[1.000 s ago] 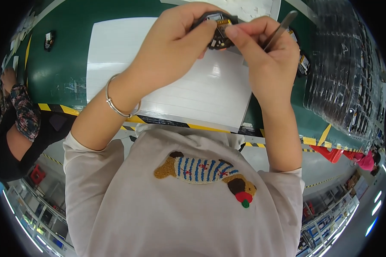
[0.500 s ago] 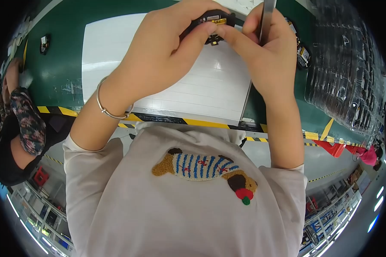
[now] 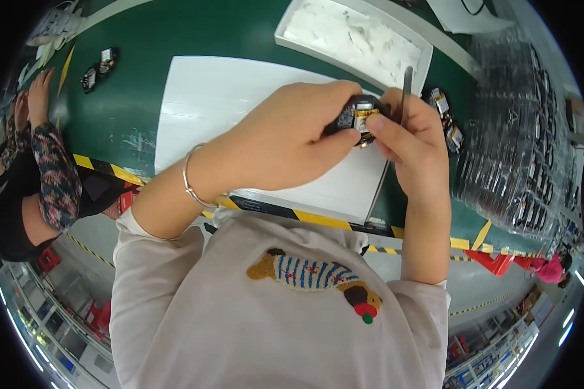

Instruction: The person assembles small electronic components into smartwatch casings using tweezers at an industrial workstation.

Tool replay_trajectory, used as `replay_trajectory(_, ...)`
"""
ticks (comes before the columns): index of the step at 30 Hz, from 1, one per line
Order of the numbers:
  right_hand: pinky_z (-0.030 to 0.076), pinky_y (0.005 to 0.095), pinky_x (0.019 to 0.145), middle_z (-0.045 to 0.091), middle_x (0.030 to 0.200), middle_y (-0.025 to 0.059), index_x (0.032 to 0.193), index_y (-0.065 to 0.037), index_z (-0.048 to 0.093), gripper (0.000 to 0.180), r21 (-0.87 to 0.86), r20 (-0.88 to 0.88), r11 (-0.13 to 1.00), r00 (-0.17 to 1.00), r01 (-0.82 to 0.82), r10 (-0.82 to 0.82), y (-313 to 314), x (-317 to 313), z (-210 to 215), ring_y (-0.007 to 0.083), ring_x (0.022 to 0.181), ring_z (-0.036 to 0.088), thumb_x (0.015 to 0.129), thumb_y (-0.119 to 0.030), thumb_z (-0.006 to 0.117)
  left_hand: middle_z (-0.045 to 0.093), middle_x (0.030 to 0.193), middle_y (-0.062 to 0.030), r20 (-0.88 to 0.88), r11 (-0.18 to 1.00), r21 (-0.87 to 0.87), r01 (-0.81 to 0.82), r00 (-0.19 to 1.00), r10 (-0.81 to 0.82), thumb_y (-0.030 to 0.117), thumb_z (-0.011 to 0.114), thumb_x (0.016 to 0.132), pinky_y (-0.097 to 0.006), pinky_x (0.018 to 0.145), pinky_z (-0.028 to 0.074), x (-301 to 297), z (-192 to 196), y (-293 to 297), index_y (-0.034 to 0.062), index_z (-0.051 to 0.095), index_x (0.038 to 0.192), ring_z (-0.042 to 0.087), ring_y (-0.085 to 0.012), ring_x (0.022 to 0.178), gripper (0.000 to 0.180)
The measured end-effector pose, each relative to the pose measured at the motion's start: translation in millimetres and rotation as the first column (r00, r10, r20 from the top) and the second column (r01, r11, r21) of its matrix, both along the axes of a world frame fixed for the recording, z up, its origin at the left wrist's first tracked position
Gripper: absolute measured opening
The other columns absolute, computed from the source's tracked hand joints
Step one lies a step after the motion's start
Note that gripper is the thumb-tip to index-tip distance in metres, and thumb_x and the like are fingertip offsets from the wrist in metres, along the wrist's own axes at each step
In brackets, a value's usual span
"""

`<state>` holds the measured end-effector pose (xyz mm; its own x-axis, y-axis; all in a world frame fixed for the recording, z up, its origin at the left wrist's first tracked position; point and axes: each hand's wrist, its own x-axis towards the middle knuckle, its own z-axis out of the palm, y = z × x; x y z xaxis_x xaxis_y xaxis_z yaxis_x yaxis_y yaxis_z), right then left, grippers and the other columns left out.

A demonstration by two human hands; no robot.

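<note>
Right now I see my left hand clenched around the small black part, with my right hand just beside it, fingertip touching, probably pinching slim tweezers upright.

**What the view keeps back**

The left hand wraps over most of the small black part, so only its right end with a yellow patch shows. The right hand covers the lower end of the thin metal tool. Both forearms hide much of the white sheet. The stacked clear trays blur toward the rim (their contents are too small to tell). A co-worker's patterned sleeve is cut off at the left edge.
</note>
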<state>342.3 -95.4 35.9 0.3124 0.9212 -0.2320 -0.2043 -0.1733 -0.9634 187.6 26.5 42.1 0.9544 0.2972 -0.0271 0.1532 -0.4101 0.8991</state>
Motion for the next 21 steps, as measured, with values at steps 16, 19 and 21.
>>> replay_trajectory(16,0.029,0.0210,0.053,0.051,0.064,-0.0041,0.079,-0.002,0.060,0.011,-0.108,0.125,0.994,0.992,0.002,0.011,9,-3,-4,0.0040,0.058,0.041,0.084,-0.008,0.067,0.059,0.066,-0.0147,0.020,0.989,0.079,-0.122,0.992,0.121,0.010,0.063,0.084,-0.031,0.050,0.042,2,-10,-2,-0.0033,0.057,0.098,0.056,-0.0254,0.053,0.021)
replay_trajectory(19,0.028,0.0214,0.053,0.047,0.063,-0.0057,0.079,-0.002,0.060,0.010,-0.004,0.233,1.000,0.972,-0.031,0.031,-1,-4,2,0.0035,0.059,0.037,0.083,-0.007,0.068,0.060,0.066,-0.0152,0.069,0.996,-0.006,-0.088,0.994,0.088,0.011,0.063,0.085,-0.031,0.051,0.043,-1,-4,-4,-0.0020,0.057,0.100,0.058,-0.0265,0.054,0.021)
replay_trajectory(21,0.028,0.0221,0.051,0.047,0.063,-0.0053,0.077,-0.001,0.058,0.013,0.041,0.299,0.999,0.954,0.012,-0.024,0,-9,8,0.0036,0.058,0.036,0.082,-0.007,0.069,0.061,0.067,-0.0140,0.149,0.976,0.154,-0.153,0.980,0.130,0.012,0.064,0.084,-0.031,0.051,0.043,-1,-4,-10,-0.0016,0.058,0.099,0.058,-0.0268,0.054,0.021)
